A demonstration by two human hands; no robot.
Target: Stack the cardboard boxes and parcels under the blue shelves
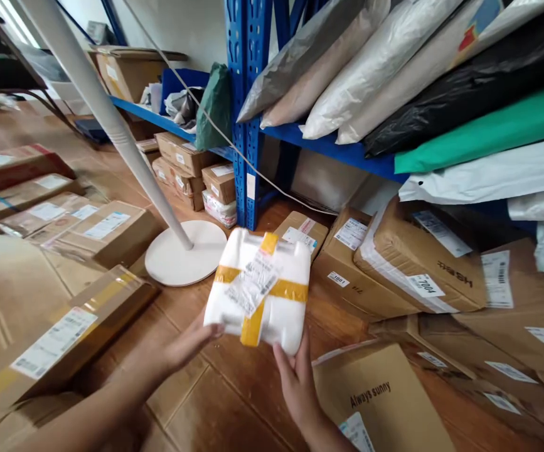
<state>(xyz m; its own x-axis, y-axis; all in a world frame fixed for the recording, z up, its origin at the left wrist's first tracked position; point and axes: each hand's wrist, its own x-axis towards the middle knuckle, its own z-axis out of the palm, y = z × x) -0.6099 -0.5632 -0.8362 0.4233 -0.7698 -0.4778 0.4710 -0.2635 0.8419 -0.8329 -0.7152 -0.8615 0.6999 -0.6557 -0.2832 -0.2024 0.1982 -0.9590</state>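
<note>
White box point(272, 312) was held above wooden floor point(206, 395): near-left corner gripped by left hand point(189, 347), near-right corner by right hand point(297, 384); box lay ahead, between both, neither nearer; no clear long axis seen.

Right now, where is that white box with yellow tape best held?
Likely at its near corners, one hand from each side: the white box is broad, with rounded corners, and the left hand and right hand meet it there. That leaves the label uncovered.
</note>
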